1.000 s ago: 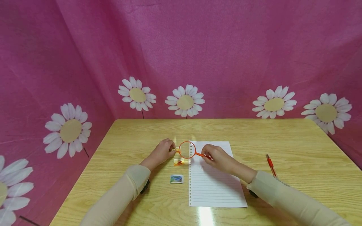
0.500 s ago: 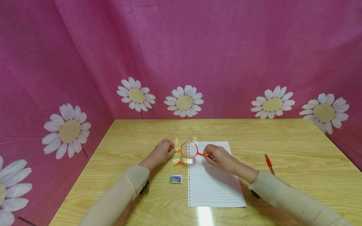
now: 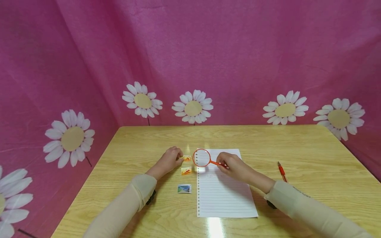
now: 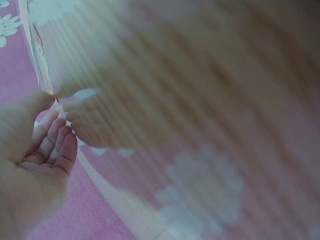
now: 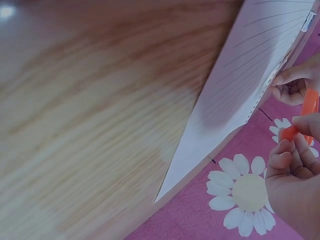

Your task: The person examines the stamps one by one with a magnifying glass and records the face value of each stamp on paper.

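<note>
In the head view my right hand (image 3: 233, 166) pinches the handle of an orange-red magnifying glass (image 3: 214, 162). Its round lens is above the upper left edge of a lined, hole-punched sheet (image 3: 227, 203). The right wrist view shows the orange handle (image 5: 289, 132) between thumb and fingers. My left hand (image 3: 168, 162) pinches the left edge of a small yellow-orange picture stamp (image 3: 187, 158), partly hidden by the fingers. Thumb and fingertip of the left hand (image 4: 42, 145) come together at the tabletop in the left wrist view. Below lie another yellow-orange stamp (image 3: 186, 171) and a blue-green one (image 3: 184, 188).
A red pen (image 3: 281, 171) lies right of the sheet, partly hidden by the right sleeve (image 3: 297, 201). The wooden table (image 3: 143, 135) ends at a pink curtain (image 3: 238, 66) printed with white daisies. Faint writing shows near the middle of the sheet.
The magnifying glass has shifted right with my right hand, off the top stamp and onto the sheet, so more of that stamp shows. The left hand has stayed at the stamp.
</note>
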`<move>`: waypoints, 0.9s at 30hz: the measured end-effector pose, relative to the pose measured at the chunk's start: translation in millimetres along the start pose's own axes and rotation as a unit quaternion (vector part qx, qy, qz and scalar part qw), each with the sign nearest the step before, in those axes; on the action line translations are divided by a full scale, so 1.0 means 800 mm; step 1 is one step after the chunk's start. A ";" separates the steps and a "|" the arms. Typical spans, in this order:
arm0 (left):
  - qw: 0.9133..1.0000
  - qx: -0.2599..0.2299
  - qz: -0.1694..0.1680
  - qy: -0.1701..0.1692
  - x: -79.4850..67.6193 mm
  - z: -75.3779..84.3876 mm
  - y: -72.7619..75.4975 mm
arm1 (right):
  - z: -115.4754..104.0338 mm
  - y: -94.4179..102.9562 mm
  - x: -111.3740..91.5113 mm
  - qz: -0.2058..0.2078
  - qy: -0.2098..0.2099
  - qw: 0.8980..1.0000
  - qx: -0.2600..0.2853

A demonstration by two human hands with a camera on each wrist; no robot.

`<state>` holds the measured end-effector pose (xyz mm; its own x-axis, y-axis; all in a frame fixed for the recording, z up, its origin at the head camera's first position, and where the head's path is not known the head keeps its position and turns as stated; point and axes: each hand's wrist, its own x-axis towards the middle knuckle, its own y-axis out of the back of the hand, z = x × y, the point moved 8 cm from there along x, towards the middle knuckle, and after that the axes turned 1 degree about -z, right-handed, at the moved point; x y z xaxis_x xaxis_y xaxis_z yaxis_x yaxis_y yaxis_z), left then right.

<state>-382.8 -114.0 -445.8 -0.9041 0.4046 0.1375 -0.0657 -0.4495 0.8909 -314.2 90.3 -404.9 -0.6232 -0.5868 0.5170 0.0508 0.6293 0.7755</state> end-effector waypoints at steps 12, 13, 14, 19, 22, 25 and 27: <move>1.000 0.007 -0.005 0.003 -0.002 0.002 0.001 | 0.009 0.007 -0.010 -0.009 -0.029 0.999 -0.011; 1.000 0.008 -0.006 0.003 -0.002 0.002 0.000 | 0.010 0.008 -0.011 -0.009 -0.031 0.999 -0.010; 1.000 0.007 -0.006 0.004 -0.002 0.002 0.000 | 0.010 0.009 -0.012 -0.008 -0.030 0.999 -0.010; 1.000 0.005 -0.005 0.005 -0.003 0.002 0.000 | 0.011 0.014 -0.017 -0.003 -0.027 1.000 -0.016; 1.000 0.006 0.000 0.002 -0.003 0.002 0.001 | 0.011 0.018 -0.020 0.000 -0.024 0.999 -0.024; 1.000 0.007 0.004 0.000 -0.003 0.002 0.001 | 0.013 0.021 -0.022 0.002 -0.027 0.999 -0.030; 1.000 0.007 0.005 0.000 -0.002 0.002 0.001 | 0.014 0.022 -0.024 0.002 -0.028 0.999 -0.031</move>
<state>-380.3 -113.7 -445.0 -0.9043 0.4005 0.1474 -0.0501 -0.4425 0.8954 -310.1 118.3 -404.9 -0.6655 -0.5544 0.4998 0.1006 0.5968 0.7960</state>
